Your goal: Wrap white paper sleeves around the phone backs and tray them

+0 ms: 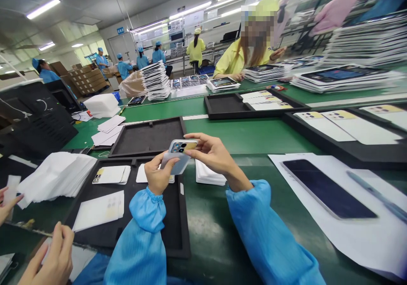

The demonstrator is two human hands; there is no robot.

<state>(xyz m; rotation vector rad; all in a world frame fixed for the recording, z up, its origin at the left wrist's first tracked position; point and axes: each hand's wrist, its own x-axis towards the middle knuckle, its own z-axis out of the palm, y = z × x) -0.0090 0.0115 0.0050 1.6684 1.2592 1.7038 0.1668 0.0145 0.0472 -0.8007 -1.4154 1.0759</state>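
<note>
Held up over the bench is a pale phone (179,159), its back with the camera lenses turned toward me. My left hand (158,172) grips its lower left side between thumb and fingers. At the camera end, my right hand (211,154) pinches the upper right corner, where a yellowish patch shows beside the lenses. Below my left hand lies a black tray (185,234) with white phone-shaped cards (112,174) and a larger white stack (101,208). A stack of white sheets (208,174) sits just under my right hand.
Another person's hand (52,259) is at the lower left, near a white paper pile (57,172). A dark-screened phone (327,187) and a pen (375,192) lie on white paper at right. More black trays (149,136) stand beyond; a person in yellow (233,58) sits across.
</note>
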